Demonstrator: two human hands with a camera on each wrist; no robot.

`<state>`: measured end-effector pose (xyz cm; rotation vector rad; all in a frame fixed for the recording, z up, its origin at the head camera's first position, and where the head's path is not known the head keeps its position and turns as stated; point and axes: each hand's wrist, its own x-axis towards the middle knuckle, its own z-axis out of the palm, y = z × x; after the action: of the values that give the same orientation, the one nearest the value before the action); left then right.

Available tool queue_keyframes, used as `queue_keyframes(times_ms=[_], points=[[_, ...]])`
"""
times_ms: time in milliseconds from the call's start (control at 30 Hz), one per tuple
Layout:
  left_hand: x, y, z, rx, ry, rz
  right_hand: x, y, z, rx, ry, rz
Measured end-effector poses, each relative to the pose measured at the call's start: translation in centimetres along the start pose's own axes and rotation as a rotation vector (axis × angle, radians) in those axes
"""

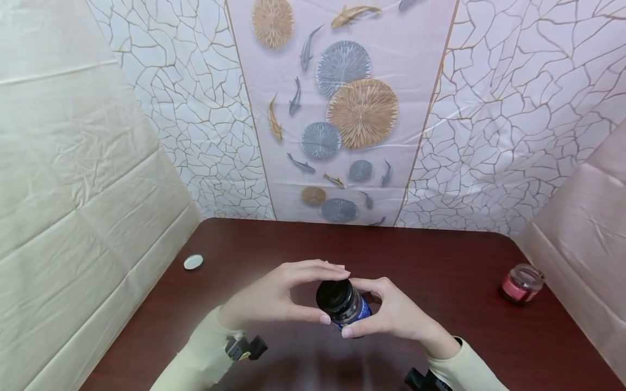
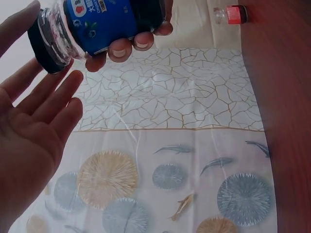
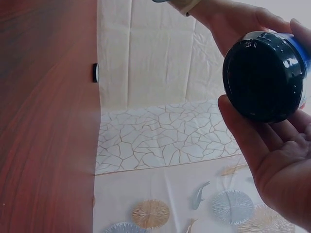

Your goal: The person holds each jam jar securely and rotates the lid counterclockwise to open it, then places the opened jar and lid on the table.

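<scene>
Above the table, a small glass jar [image 2: 109, 22] with a blue printed label and a black lid [image 1: 335, 296] is held up, tilted, the lid toward the left hand. My right hand [image 1: 396, 310] grips the jar's body, its fingertips showing along the label in the left wrist view. With thumb and fingers on opposite sides, my left hand [image 1: 276, 296] pinches the lid's rim; its other fingers stretch out beside it. In the right wrist view the jar's dark base [image 3: 262, 80] faces the camera. The lid still sits on the jar.
A second glass jar [image 1: 522, 283] with a red label stands at the table's right side. At the far left lies a small round lid [image 1: 193, 262], its white face up. The dark reddish table [image 1: 440, 260] is bordered by cloth hangings at the back and sides.
</scene>
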<state>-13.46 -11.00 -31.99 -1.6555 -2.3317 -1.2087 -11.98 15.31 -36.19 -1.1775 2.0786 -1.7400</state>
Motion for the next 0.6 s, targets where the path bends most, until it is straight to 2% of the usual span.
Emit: queue_keyframes(times_ms=[100,233,600], points=[[0.0,-0.1,0.3,0.023,0.034,-0.029,0.0,0.2,0.0,0.009,0.007,0.01],[0.1,-0.3,0.7,0.024,0.054,-0.001,0.1,0.3,0.2,-0.003,0.013,0.004],[0.8,-0.6,1.3,-0.021,0.018,0.067,0.0,0.3,0.3,-0.065,0.027,-0.01]])
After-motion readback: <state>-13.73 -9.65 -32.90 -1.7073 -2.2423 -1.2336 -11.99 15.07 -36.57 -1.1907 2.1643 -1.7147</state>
